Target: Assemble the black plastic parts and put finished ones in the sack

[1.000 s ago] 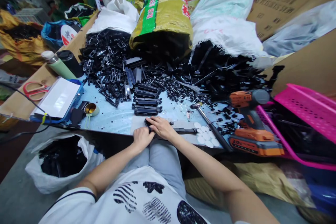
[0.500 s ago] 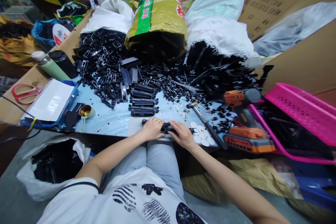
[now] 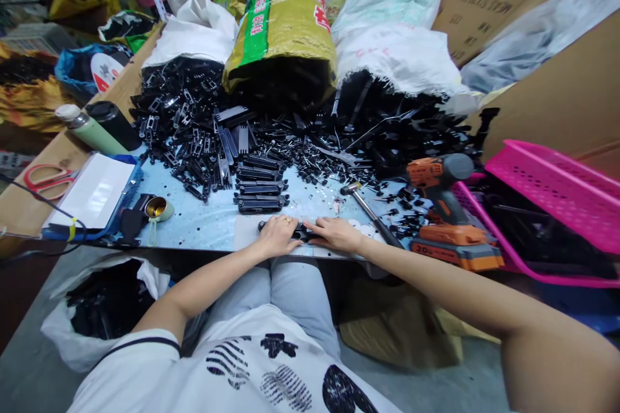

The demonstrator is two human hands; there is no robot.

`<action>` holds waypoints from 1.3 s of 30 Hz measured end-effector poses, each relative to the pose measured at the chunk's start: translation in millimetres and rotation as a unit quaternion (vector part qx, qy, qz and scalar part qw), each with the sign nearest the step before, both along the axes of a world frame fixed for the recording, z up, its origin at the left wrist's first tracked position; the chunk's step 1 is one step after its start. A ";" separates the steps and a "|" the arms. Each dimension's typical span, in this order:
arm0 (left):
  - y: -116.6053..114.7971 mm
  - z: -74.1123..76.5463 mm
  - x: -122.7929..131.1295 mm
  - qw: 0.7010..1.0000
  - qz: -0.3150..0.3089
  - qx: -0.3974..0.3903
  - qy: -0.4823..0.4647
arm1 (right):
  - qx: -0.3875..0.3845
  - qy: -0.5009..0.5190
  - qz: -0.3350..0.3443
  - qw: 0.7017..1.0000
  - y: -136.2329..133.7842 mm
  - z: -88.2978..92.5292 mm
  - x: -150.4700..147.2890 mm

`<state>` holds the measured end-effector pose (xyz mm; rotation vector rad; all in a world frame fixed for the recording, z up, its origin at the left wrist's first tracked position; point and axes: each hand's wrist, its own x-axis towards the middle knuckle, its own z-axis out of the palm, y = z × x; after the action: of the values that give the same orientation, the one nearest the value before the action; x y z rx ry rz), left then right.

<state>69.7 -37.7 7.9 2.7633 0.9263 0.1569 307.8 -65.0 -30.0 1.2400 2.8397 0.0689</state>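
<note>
At the table's front edge my left hand [image 3: 279,236] is closed around a long black folding multi-tool [image 3: 302,232], much of it covered by my fingers. My right hand [image 3: 336,233] holds the other end, its fingers pointing left and pressed along the tool. Under both hands lies a pale board [image 3: 246,236]. Just behind stands a row of similar black tools [image 3: 262,188], laid side by side. White round discs [image 3: 371,232] are partly covered by my right forearm, and a hammer [image 3: 372,213] rests beside them.
Piles of black parts [image 3: 179,116] spill from sacks at the back. On the right are an orange cordless drill [image 3: 448,213] and a pink basket [image 3: 547,187]. Red scissors [image 3: 48,181], a blue tray with papers [image 3: 92,193], a small cup [image 3: 159,209] and bottles [image 3: 92,129] stand left.
My right hand has turned flatter, its forearm swinging up and outward to the right over the white discs. My left hand stays on the tool. The view has shifted slightly.
</note>
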 end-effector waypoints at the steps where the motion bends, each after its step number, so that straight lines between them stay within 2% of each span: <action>1: -1.4 0.5 -1.9 1.000 -0.006 0.008 0.007 | 0.011 -0.006 -0.018 1.000 -2.1 0.5 -0.4; 4: -2.5 3.6 -12.3 0.998 -0.034 0.044 0.031 | 0.035 0.004 -0.083 0.996 -8.5 6.8 -2.8; 6: 1.9 8.8 -21.3 0.997 -0.052 0.044 0.043 | 0.026 0.022 -0.111 0.993 -11.7 16.6 -6.0; 10: 19.6 23.2 -36.1 0.998 -0.056 -0.024 0.021 | -0.059 0.084 -0.090 0.991 -14.6 46.1 -19.5; 13: 30.0 27.3 -41.4 1.000 -0.005 -0.026 0.009 | -0.108 0.125 -0.076 0.983 -14.1 63.3 -36.2; 16: 31.9 27.0 -47.7 0.997 0.071 0.012 0.027 | -0.084 0.102 -0.112 0.985 -15.6 73.6 -52.4; 18: 26.6 31.9 -56.4 0.998 0.053 0.033 0.016 | -0.049 0.103 -0.110 0.987 -21.6 83.1 -60.1; 20: 13.5 44.1 -68.2 0.998 -0.019 0.041 -0.040 | -0.034 0.163 -0.056 0.984 -33.1 98.3 -66.8; 22: -8.0 61.8 -79.4 0.984 -0.101 0.024 -0.145 | -0.052 0.268 0.032 0.961 -47.9 117.7 -75.5; 24: -34.0 80.1 -86.4 0.950 -0.152 -0.021 -0.273 | -0.087 0.380 0.119 0.913 -62.1 135.7 -87.8; 25: -46.6 87.6 -88.1 0.931 -0.155 -0.040 -0.327 | -0.098 0.429 0.142 0.887 -67.8 142.3 -94.9; 27: -66.8 97.1 -89.3 0.907 -0.130 -0.070 -0.395 | -0.107 0.503 0.148 0.845 -75.9 147.5 -108.5; 30: -78.5 97.1 -91.7 0.913 -0.111 -0.089 -0.382 | -0.130 0.550 0.125 0.815 -80.4 134.9 -120.1; 32: -73.0 90.7 -94.7 0.943 -0.107 -0.088 -0.303 | -0.153 0.534 0.128 0.821 -78.0 118.5 -118.4; 33: -66.8 86.5 -96.0 0.961 -0.093 -0.081 -0.247 | -0.156 0.510 0.118 0.838 -74.7 110.0 -115.0; 35: -49.5 76.9 -96.4 0.992 -0.012 -0.054 -0.117 | -0.139 0.418 0.045 0.897 -63.6 95.9 -106.0; 37: -30.3 67.2 -92.9 0.996 0.082 -0.023 0.007 | -0.115 0.272 -0.068 0.953 -48.8 88.4 -99.0; 39: -14.4 59.8 -86.5 0.985 0.144 -0.004 0.091 | -0.094 0.135 -0.146 0.975 -34.1 87.9 -98.4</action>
<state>-16.8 -52.1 67.8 2.6551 1.3689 -0.0551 209.4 -99.2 57.8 1.7176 2.7498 -0.3995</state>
